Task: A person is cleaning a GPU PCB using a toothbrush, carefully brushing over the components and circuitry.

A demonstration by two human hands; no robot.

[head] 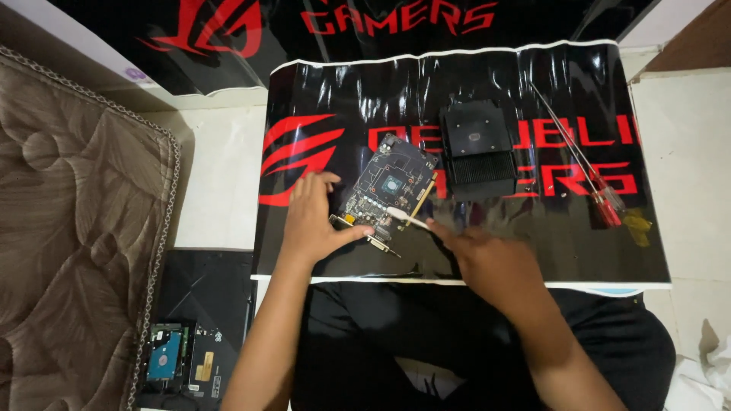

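Observation:
A bare graphics card circuit board (390, 183) lies on a glossy black mat with red lettering (335, 251). My left hand (314, 217) rests on the board's near left corner, thumb and fingers gripping its edge. My right hand (487, 262) pinches a thin white cotton swab (403, 217) whose tip touches the board's near edge. A black finned heatsink (478, 151) sits just right of the board.
Two red-handled screwdrivers (590, 171) lie at the mat's right side. A brown quilted mattress (76, 228) fills the left. An open device with a hard drive (164, 355) sits at the lower left. White crumpled tissue (704, 377) lies at the lower right.

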